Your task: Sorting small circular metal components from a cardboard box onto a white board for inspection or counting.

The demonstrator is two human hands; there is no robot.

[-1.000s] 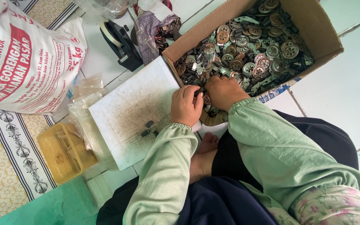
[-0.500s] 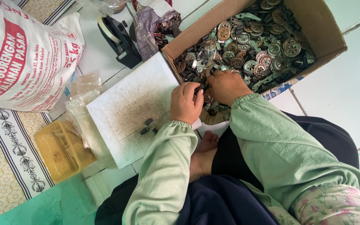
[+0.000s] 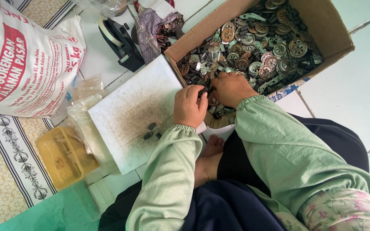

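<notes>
From the head camera I look down on both hands meeting at the near edge of the brown cardboard box (image 3: 322, 25), which is full of small round metal discs and dark mechanical parts (image 3: 258, 47). My left hand (image 3: 190, 107) sits at about seven o'clock from the box's near corner, resting over the edge of the white, dirt-speckled square board (image 3: 129, 115); its fingers are curled together, and the thumb and forefinger seem pinched on a small dark part (image 3: 203, 90) at their tips, though it is too small for me to say what it is. My right hand (image 3: 232, 87) lies just beside it, at about two o'clock from the left, knuckles up and fingers tucked down into the pile — whether it grips anything there I cannot tell.

The relation that counts: the little dark part sits between the two hands, touching the left fingertips and right beside the right hand's thumb, so both are equally close. Its long axis I cannot make out.

On the board, at about seven o'clock from the left hand, lie a few small dark cylindrical pieces (image 3: 150, 130), well apart from the fingers. Farther off, at nine o'clock, a yellow translucent plastic tub (image 3: 61, 158) rests on the floor beside crumpled clear plastic bags (image 3: 86, 111). A large white printed sack (image 3: 22, 60) is at ten o'clock, and a black tape dispenser (image 3: 118, 38) at eleven.
</notes>
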